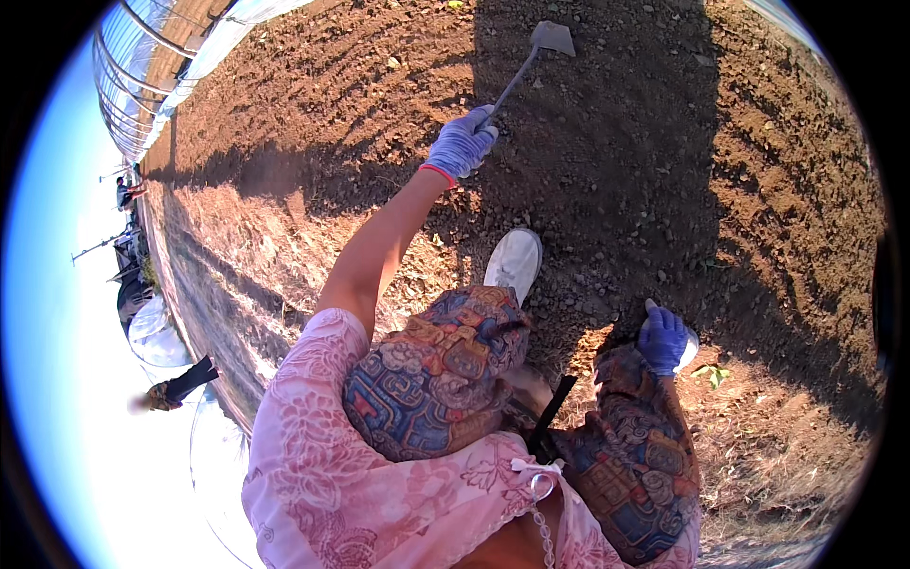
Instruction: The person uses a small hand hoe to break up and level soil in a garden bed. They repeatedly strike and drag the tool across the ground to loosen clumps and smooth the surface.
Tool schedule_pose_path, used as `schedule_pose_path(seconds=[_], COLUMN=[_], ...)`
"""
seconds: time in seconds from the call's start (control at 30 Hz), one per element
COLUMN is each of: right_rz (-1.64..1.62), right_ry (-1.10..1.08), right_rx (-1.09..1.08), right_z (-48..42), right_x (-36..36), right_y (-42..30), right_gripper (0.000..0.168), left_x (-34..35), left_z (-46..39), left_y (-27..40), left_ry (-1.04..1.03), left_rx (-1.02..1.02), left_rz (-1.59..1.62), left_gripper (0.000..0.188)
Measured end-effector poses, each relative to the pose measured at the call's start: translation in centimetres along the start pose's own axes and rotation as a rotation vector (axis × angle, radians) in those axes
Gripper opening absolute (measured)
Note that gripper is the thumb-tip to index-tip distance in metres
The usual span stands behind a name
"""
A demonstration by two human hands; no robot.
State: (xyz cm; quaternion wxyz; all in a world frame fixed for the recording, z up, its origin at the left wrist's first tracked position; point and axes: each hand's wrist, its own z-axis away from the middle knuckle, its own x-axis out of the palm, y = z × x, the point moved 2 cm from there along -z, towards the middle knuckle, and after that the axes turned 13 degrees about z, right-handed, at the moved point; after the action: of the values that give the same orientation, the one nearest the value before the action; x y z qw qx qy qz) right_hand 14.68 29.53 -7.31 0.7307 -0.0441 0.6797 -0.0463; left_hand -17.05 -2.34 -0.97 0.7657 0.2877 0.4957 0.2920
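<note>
My left hand (462, 144), in a blue-and-white work glove with a red cuff, grips the handle of a short hand hoe (517, 80). The arm reaches forward, and the hoe's flat, soil-dusted blade (554, 38) is over shaded, crumbly soil (604, 142). Whether the blade touches the ground is unclear. My right hand (662, 340), in a blue glove, is low beside my right shin, just over a white shoe (688, 350) that it partly covers. Its fingers point downward into shadow, and anything in them is hidden. My other white shoe (515, 263) stands on the soil between the hands.
A small green plant (713, 375) grows right of my right hand. A black strap (554, 409) hangs between my patterned trouser legs. Hooped greenhouse frames (135, 85) with plastic sheeting (213, 46) stand at upper left. Two people (126, 193) (181, 384) are farther off at left.
</note>
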Motion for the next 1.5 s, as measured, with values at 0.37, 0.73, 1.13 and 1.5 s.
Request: schedule_pose_path(seconds=[0.37, 0.73, 1.13, 1.5], right_rz=[0.007, 0.015, -0.003, 0.052], right_ry=[-0.032, -0.016, 0.005, -0.022], right_rx=[0.002, 0.001, -0.004, -0.021], right_z=[0.0, 0.1, 0.2, 0.2], right_x=[0.2, 0.6, 1.3, 0.8], right_y=[0.3, 0.1, 0.4, 0.3], right_gripper=[0.046, 0.046, 0.05, 0.049], left_x=[-3.7, -8.6, -2.1, -5.8], left_z=[5.0, 1.4, 10.0, 22.7], left_y=[-3.5, -11.7, -10.4, -12.8], left_ry=[0.176, 0.532, 0.175, 0.131], left_rx=[-0.139, -0.325, -0.031, -0.351], left_rz=[0.182, 0.507, 0.148, 0.098], left_gripper=[0.043, 0.027, 0.04, 0.044])
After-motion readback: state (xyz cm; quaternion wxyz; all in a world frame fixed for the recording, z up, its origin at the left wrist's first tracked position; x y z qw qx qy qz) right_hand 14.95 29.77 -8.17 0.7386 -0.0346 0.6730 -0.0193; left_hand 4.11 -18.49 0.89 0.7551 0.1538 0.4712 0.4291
